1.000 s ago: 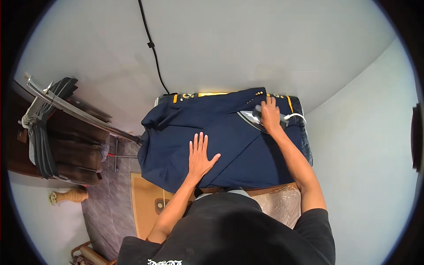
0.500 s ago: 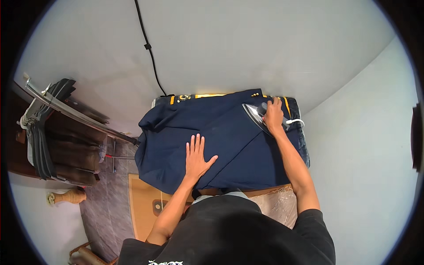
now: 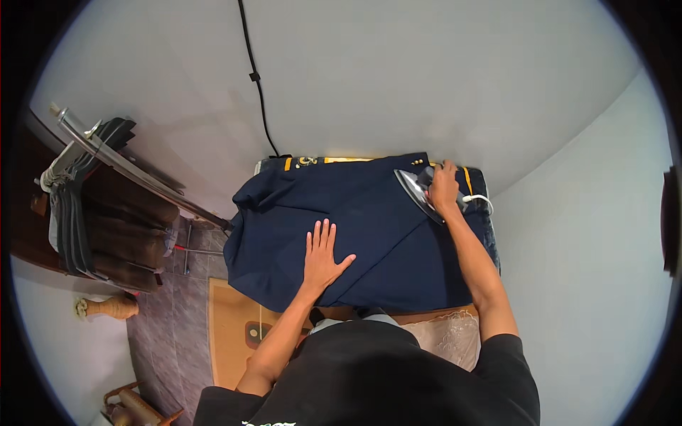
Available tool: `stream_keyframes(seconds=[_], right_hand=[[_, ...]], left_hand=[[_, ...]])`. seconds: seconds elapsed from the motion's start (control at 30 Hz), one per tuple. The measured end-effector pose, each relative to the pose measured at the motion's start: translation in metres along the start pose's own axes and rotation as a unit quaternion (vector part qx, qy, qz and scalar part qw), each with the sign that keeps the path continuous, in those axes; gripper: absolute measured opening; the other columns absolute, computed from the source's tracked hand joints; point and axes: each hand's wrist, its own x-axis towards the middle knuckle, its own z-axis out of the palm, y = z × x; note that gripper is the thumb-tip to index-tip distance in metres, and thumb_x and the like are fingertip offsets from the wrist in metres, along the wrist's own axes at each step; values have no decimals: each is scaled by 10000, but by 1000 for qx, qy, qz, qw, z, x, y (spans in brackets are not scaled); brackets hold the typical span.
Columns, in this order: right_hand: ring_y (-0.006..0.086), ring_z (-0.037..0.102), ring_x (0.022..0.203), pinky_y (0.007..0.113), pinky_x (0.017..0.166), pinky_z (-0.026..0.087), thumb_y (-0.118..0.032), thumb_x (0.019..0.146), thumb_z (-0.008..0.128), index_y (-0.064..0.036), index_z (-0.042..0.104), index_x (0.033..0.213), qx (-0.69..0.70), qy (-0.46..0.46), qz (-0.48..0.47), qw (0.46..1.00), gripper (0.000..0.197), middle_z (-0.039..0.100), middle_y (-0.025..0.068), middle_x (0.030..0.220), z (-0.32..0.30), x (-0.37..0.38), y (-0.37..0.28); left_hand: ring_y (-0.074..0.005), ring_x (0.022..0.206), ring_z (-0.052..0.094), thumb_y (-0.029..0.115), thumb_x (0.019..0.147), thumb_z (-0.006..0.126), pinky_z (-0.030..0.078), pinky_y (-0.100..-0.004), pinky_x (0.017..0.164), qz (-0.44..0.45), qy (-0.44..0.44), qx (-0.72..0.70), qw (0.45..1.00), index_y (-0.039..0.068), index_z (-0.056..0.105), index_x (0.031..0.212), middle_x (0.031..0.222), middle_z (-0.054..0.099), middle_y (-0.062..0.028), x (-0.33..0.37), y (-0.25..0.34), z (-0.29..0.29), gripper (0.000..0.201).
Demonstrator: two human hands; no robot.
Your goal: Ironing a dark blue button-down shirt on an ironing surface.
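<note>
A dark navy jacket [image 3: 383, 263] lies spread over a padded surface covered with a patterned cloth. Small gold buttons [image 3: 417, 162] show on it near the far edge. My left hand [image 3: 325, 261] rests flat on the middle of the fabric, fingers stretched and thumb out to the right. At the far right part of the jacket, my right hand [image 3: 445, 188] is wrapped round the handle of a clothes iron [image 3: 413, 192]. The iron's pointed metal tip faces far left, and its soleplate is against or just over the cloth; I cannot tell which.
From the iron's back runs a white cord [image 3: 484, 199]. A metal clothes rail [image 3: 135, 165] with several hangers [image 3: 67, 220] and brown garments stands at the left. Grey walls border the far and right sides. A tan vase [image 3: 114, 307] and a lace-edged cloth [image 3: 447, 339] are nearer me.
The whole view has shifted slightly. The iron sits a little closer to the gold buttons, still in my right hand. My left hand stays flat on the jacket.
</note>
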Motion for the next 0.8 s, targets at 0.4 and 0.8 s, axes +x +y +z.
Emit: stream_keyframes(seconds=[0.4,0.8], right_hand=[[399,554,1217,475,842,609,1,693,799,19,661,1027,11,-11,31,999,362,555,185,1250,6,9,6],[415,578,1177,526,886,569,42,788,641,15,675,1009,77,-46,-38,995,225,579,186,1218,-12,-6,-15]], left_hand=[[-347,1585,129,671,919,584,120,-535,1270,-3,-14,19,1000,3,259,1611,1699,189,-190,-2,-4,4,1016],[-339,1198,581,337,916,681,407,-505,1066,-150,12,15,989,21,675,1215,1217,667,-144,-29,-55,-95,436]])
